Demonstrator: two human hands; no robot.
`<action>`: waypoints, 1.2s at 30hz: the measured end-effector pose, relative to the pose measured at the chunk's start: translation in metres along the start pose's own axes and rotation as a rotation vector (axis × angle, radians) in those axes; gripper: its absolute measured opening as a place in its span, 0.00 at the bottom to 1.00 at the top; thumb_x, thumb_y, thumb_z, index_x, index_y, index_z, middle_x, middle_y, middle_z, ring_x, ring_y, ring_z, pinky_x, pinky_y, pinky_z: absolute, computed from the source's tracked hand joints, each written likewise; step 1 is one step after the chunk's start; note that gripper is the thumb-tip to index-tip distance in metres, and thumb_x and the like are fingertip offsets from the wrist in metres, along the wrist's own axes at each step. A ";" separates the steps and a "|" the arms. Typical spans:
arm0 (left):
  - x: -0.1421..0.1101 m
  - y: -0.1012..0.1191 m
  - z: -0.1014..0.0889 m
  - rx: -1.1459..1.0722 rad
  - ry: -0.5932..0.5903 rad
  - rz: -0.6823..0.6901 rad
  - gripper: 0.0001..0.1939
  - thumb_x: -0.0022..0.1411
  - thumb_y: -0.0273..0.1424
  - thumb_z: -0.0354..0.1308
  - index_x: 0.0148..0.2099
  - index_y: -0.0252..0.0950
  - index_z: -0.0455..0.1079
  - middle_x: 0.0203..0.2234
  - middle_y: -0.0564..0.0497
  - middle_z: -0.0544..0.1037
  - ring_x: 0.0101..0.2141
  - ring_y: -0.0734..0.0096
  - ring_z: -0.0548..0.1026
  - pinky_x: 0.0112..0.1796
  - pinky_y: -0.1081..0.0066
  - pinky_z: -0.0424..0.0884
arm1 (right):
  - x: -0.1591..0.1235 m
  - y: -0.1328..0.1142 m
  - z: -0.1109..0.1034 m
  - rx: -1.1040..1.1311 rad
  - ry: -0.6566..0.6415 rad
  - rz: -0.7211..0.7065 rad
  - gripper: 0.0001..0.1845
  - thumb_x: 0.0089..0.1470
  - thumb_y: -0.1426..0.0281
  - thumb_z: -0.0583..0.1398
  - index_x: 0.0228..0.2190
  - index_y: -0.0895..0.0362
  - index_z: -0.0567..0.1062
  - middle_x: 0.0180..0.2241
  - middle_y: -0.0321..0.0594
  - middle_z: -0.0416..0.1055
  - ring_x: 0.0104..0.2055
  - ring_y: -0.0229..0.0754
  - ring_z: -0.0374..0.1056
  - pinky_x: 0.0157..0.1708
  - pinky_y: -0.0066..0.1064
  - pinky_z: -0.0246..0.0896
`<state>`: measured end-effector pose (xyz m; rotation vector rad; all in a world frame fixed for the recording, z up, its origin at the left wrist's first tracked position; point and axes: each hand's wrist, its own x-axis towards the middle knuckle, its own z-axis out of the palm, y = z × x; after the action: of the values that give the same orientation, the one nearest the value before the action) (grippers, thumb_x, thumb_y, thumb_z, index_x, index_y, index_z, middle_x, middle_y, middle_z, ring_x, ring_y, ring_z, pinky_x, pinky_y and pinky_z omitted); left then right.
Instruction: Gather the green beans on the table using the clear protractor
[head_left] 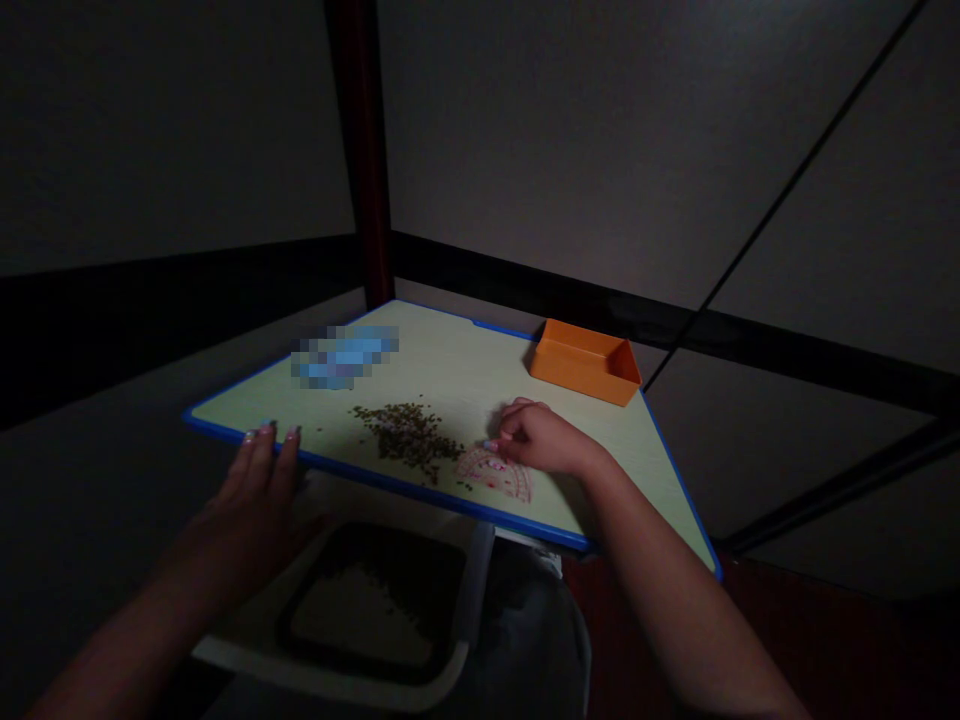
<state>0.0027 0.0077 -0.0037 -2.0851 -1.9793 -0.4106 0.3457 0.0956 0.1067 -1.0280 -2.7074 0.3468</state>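
Found nearest the camera, below the near edge: a pale-rimmed, tray-like object (pixel 405 695), dark inside, contents too dim to identify. Noted above it: a pale surface (pixel 465 350) with blue edging (pixel 375 479). Observed at the near-left edging: left hand (pixel 259 490), released, fingers extended and slightly spread, fingertips touching the edging. Observed over the right-centre of the surface: right hand (pixel 536 437), fingers curled, thumb and index finger close together at the upper part of a pink semicircular pattern (pixel 517 485). Cannot tell whether grasping anything. Recorded just left of the pattern: loose, uneven pile of small dark pieces (pixel 409 437), with strays around it. Logged at the far right: open orange box (pixel 577 375), upright. Logged at the far left: blue item (pixel 349 355), pixelated, details unreadable.
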 end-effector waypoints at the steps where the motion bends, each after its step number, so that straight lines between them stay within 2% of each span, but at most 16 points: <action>1: 0.000 0.000 0.000 0.002 0.004 0.004 0.46 0.53 0.46 0.48 0.64 0.30 0.29 0.65 0.29 0.36 0.64 0.41 0.37 0.57 0.46 0.54 | 0.000 0.000 0.000 0.004 0.007 0.005 0.16 0.53 0.69 0.57 0.16 0.59 0.68 0.21 0.34 0.61 0.30 0.35 0.55 0.34 0.29 0.47; 7: 0.001 -0.003 0.007 -0.007 0.019 0.005 0.48 0.51 0.47 0.49 0.64 0.29 0.30 0.65 0.29 0.35 0.64 0.39 0.36 0.57 0.45 0.54 | 0.000 0.004 0.000 0.012 0.006 0.021 0.15 0.52 0.70 0.57 0.16 0.59 0.69 0.20 0.34 0.61 0.28 0.34 0.54 0.31 0.28 0.46; 12: 0.001 -0.004 0.006 -0.025 0.003 -0.015 0.47 0.52 0.47 0.48 0.64 0.31 0.30 0.65 0.30 0.34 0.64 0.40 0.37 0.57 0.45 0.55 | -0.002 0.012 -0.004 0.143 -0.107 0.129 0.17 0.53 0.66 0.56 0.17 0.61 0.72 0.15 0.31 0.59 0.20 0.31 0.50 0.24 0.26 0.44; 16: 0.001 -0.006 0.007 -0.050 0.010 0.006 0.47 0.52 0.48 0.48 0.65 0.32 0.30 0.66 0.31 0.35 0.64 0.40 0.37 0.57 0.45 0.54 | -0.006 0.015 -0.008 0.224 -0.144 0.188 0.16 0.51 0.64 0.57 0.20 0.61 0.75 0.15 0.32 0.63 0.20 0.31 0.53 0.24 0.25 0.45; 20: 0.001 -0.003 0.010 -0.073 0.052 0.007 0.46 0.52 0.49 0.47 0.65 0.31 0.32 0.65 0.29 0.37 0.64 0.40 0.37 0.58 0.45 0.53 | -0.007 0.013 -0.009 0.296 -0.257 0.249 0.15 0.51 0.63 0.57 0.22 0.61 0.75 0.13 0.31 0.62 0.17 0.30 0.54 0.23 0.25 0.47; 24: 0.000 0.000 0.011 -0.072 0.107 0.022 0.47 0.52 0.49 0.47 0.64 0.28 0.34 0.64 0.27 0.38 0.64 0.39 0.37 0.58 0.45 0.51 | -0.006 0.011 -0.007 0.351 -0.320 0.240 0.13 0.51 0.67 0.56 0.21 0.61 0.75 0.11 0.29 0.59 0.15 0.30 0.53 0.21 0.24 0.48; 36: -0.002 -0.003 0.008 -0.053 0.080 0.059 0.46 0.53 0.48 0.46 0.64 0.28 0.32 0.65 0.28 0.36 0.64 0.38 0.38 0.57 0.44 0.53 | -0.005 -0.002 -0.003 0.356 -0.369 0.210 0.14 0.53 0.68 0.55 0.19 0.60 0.70 0.11 0.28 0.59 0.14 0.28 0.53 0.21 0.24 0.48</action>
<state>0.0003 0.0092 -0.0113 -2.1176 -1.8772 -0.5322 0.3493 0.0912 0.1096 -1.2380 -2.6907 1.1102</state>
